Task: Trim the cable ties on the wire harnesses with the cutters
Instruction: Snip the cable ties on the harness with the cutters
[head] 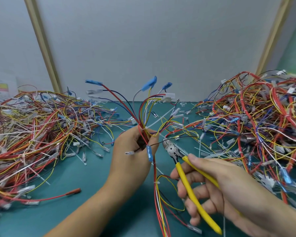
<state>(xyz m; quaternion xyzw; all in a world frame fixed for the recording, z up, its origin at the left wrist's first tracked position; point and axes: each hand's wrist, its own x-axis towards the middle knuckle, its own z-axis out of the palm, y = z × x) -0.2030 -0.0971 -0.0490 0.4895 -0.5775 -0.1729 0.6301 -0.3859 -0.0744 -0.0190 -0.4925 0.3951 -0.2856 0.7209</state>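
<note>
My left hand grips a wire harness upright above the green mat; its red, yellow, blue and white wires fan upward to blue and clear connectors, and more wires hang below my fist. A white cable tie on the bundle sticks out to the upper right just above my fingers. My right hand holds yellow-handled cutters, thumb on one handle, fingers curled round the other. The metal jaws point up-left, close to the harness just right of my left fingers.
A large heap of tangled harnesses covers the left of the green mat. Another heap fills the right side. Cut tie ends lie scattered on the mat. A grey wall panel stands behind.
</note>
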